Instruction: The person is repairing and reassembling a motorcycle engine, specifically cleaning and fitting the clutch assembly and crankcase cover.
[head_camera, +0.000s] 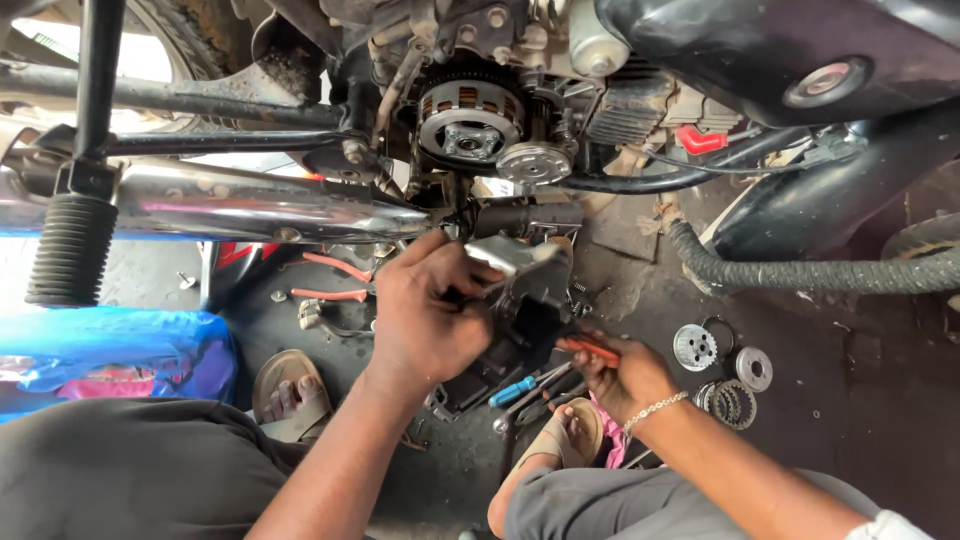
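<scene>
My left hand (425, 315) grips a grey metal engine cover (525, 285) and holds it tilted just below the open side of a motorcycle engine. Above it the exposed round clutch assembly (470, 115) shows on the engine. My right hand (620, 375), with a bracelet at the wrist, is lower and to the right, closed on a red-handled tool (590, 347) whose tip points toward the cover. A blue-handled screwdriver (515, 390) lies on the floor just under the cover.
A chrome exhaust pipe (250, 205) and a ribbed rubber footpeg (72, 250) run across the left. Red-handled pliers (335, 268) lie on the dark floor. Round clutch parts (695, 347) sit to the right. A blue plastic bag (110, 350) is at left. My sandalled feet (290, 395) are below.
</scene>
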